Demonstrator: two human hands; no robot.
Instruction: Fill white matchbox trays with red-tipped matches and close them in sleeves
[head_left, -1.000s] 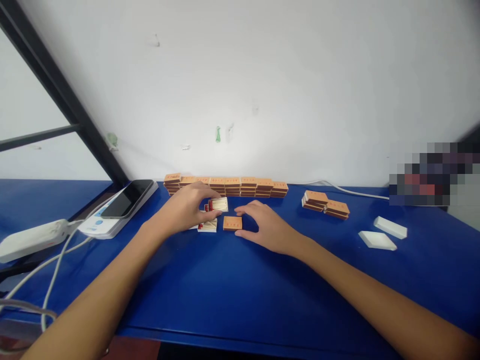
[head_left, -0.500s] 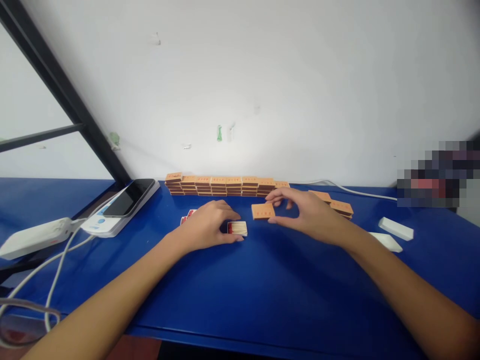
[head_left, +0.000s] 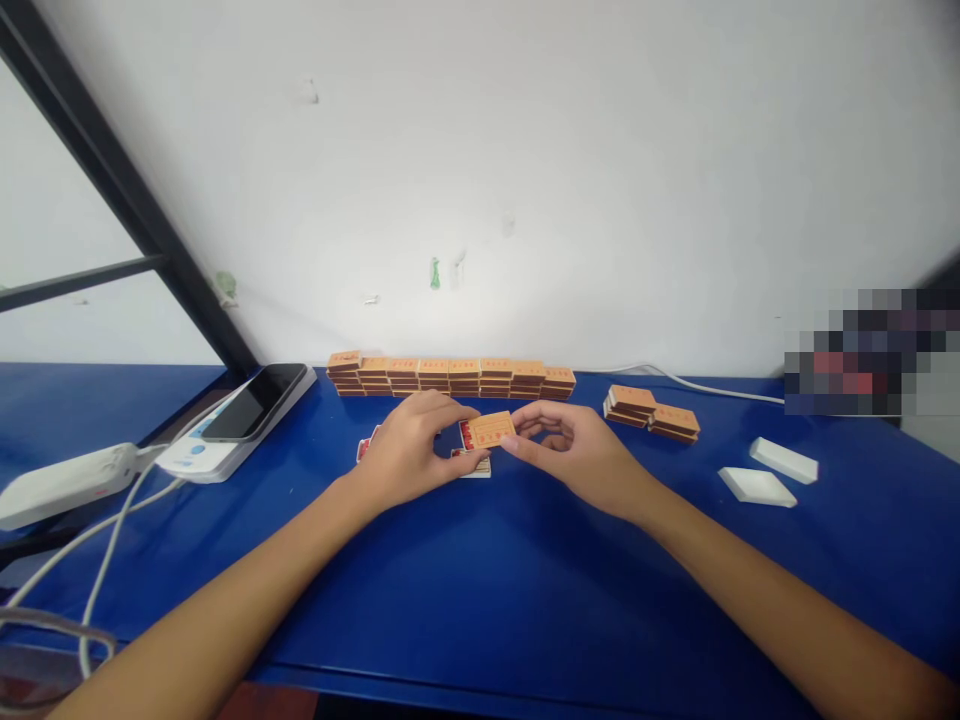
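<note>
My right hand [head_left: 581,450] pinches an orange matchbox [head_left: 492,430] at its right end, raised above the blue table. The box is partly slid out on the left, where red match heads [head_left: 466,434] show. Around that left end close the thumb and fingers of my left hand [head_left: 416,450]. Just under the box lies an open tray of matches [head_left: 477,468], partly hidden by my left thumb. Behind my left hand, more white-edged trays with red match heads [head_left: 364,446] peek out, mostly covered.
A long row of stacked matchboxes [head_left: 450,377] runs along the wall. Shorter stacks [head_left: 651,412] stand to the right, with two white pieces [head_left: 757,487] nearby. At left lie a phone [head_left: 255,402] on a white device, a white power strip [head_left: 71,485] and cables on the blue table [head_left: 480,600].
My right hand has brought the matchbox left to my left hand, and its left end now shows match heads. My left fingers have moved from the tray on the table to the box.
</note>
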